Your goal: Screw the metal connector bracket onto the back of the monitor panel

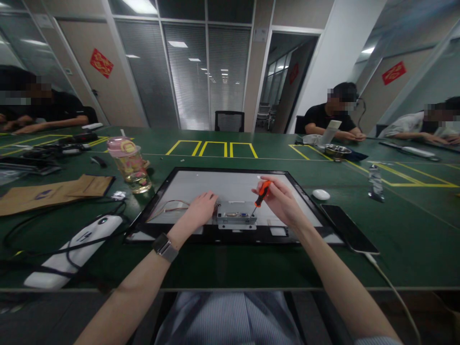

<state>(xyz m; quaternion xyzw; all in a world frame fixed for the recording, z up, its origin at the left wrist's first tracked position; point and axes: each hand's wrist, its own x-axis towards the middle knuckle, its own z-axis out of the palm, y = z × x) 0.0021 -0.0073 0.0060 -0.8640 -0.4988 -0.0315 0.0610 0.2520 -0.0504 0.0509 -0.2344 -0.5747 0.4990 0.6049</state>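
Observation:
A display panel (pixel 201 181) with a black frame lies flat on the table in front of me. On its near part sits a small grey metal box (pixel 237 220) with connector ports in its side. My left hand (pixel 203 207) is at the left end of this box, fingers bent against it, their tips partly hidden. In my right hand (pixel 282 199) is an orange and black screwdriver (pixel 263 192), tilted, its tip at the box's right end. Thin wires (pixel 168 207) run on the panel left of my left hand.
On the left are a drink cup (pixel 131 165), a brown paper bag (pixel 57 191) and a white power strip (pixel 77 249) with black cables. A phone (pixel 348 227) on a cable and a white mouse (pixel 321 194) lie right. Farther back are a metal bowl (pixel 337 151) and several seated people.

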